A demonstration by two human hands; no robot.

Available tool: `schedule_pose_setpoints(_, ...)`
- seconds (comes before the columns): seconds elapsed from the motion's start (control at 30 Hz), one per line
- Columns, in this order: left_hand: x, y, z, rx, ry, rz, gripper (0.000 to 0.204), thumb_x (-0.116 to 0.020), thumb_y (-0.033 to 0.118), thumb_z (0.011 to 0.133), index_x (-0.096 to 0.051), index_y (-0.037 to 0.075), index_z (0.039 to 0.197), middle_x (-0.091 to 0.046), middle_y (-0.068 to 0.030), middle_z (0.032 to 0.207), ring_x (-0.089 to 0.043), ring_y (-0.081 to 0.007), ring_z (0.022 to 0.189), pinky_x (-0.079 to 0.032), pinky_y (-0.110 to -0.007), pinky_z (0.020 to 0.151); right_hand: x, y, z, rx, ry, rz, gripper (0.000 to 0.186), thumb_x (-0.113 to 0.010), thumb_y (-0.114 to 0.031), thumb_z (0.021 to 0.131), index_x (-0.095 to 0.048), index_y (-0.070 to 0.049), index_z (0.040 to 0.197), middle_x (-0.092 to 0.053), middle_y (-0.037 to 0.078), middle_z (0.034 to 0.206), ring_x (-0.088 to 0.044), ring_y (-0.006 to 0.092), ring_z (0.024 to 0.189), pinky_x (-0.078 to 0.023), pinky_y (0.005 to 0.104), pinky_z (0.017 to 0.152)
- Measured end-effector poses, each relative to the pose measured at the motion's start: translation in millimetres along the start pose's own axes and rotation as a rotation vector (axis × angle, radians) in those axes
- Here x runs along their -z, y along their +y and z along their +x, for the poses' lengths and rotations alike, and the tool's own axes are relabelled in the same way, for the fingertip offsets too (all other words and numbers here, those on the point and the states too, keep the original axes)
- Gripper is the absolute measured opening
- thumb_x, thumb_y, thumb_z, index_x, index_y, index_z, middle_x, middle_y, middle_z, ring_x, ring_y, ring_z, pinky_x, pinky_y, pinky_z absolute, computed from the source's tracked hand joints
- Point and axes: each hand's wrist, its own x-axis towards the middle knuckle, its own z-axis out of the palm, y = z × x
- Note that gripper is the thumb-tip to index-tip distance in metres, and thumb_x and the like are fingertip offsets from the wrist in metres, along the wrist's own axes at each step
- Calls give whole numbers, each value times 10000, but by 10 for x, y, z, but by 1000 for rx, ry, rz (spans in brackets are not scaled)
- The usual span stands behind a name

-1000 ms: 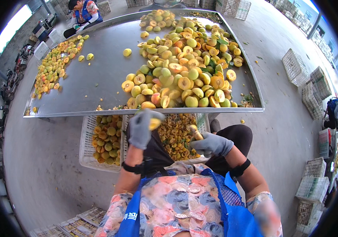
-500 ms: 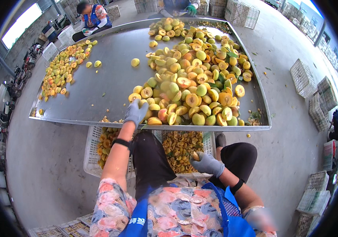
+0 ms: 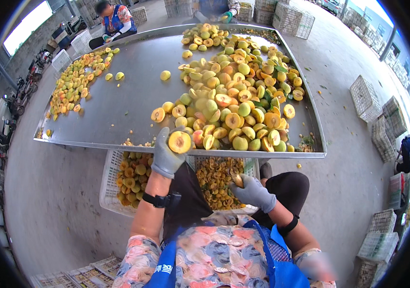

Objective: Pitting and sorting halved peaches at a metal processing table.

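Observation:
My left hand (image 3: 166,156), in a grey glove, grips a halved apricot (image 3: 180,142) just over the near edge of the metal table (image 3: 133,105). The cut face is turned up and shows the brown stone. My right hand (image 3: 253,193), gloved too, is closed round a small tan object (image 3: 237,180); its kind is mostly hidden by the fingers. This hand hovers above a crate of small brown-yellow pieces (image 3: 217,180). A large heap of apricots (image 3: 233,96), many cut open, covers the table's right half.
More cut apricots (image 3: 73,86) lie along the table's left side. Beneath the near edge, a white plastic crate (image 3: 107,189) holds apricot pieces by my left leg. Two people (image 3: 114,21) sit at the far side. Stacked crates (image 3: 365,98) stand on the floor to the right.
My left hand has drawn back from the heap toward me and now holds an apricot half. My right hand has stayed nearly in place, still closed on the small object.

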Motion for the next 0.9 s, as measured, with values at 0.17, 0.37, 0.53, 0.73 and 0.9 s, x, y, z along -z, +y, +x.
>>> schedule_pose_setpoints(0.17, -274, -371, -429, 180, -25, -230, 500, -358, 383, 1031, -559, -32, 1223, -649, -167, 1131, -631, -274, 1076, -532, -438, 921, -72, -493, -119, 199, 81, -76, 320, -627, -321, 894, -615, -18, 994, -672, 233, 834, -658, 422, 829, -510, 472, 722)
schedule_pose_setpoints(0.37, -733, 20, -819, -82, -248, 207, 301, -618, -12, 864, -598, 19, 1162, -669, -115, 1123, -651, -250, 1041, -531, -354, 919, -193, -286, -107, 335, 228, -165, 286, -651, -278, 897, -595, -15, 994, -657, 240, 814, -649, 430, 803, -507, 465, 675)
schedule_pose_setpoints(0.53, -849, 111, -932, -167, -220, 344, 275, -619, -28, 859, -602, 34, 1127, -684, -102, 1076, -664, -180, 976, -528, -298, 874, -193, -284, -222, 233, 198, -266, 292, -657, -260, 878, -587, -29, 1042, -663, 246, 853, -647, 431, 847, -511, 485, 713)
schedule_pose_setpoints(0.73, -908, -11, -998, -82, -203, 247, 313, -416, 248, 1035, -588, -3, 1111, -690, -103, 1034, -672, -194, 926, -533, -303, 847, -223, -213, -287, 242, 187, -314, 314, -659, -255, 871, -582, -27, 1073, -663, 247, 872, -649, 425, 859, -510, 485, 722)
schedule_pose_setpoints(0.9, -1081, 5, -1070, 134, -70, -30, 450, -357, 347, 1050, -631, -10, 1031, -702, -106, 951, -666, -186, 868, -527, -302, 810, -289, -66, -241, 224, 173, -307, 320, -656, -242, 872, -588, -19, 1091, -664, 253, 878, -656, 419, 851, -511, 478, 718)
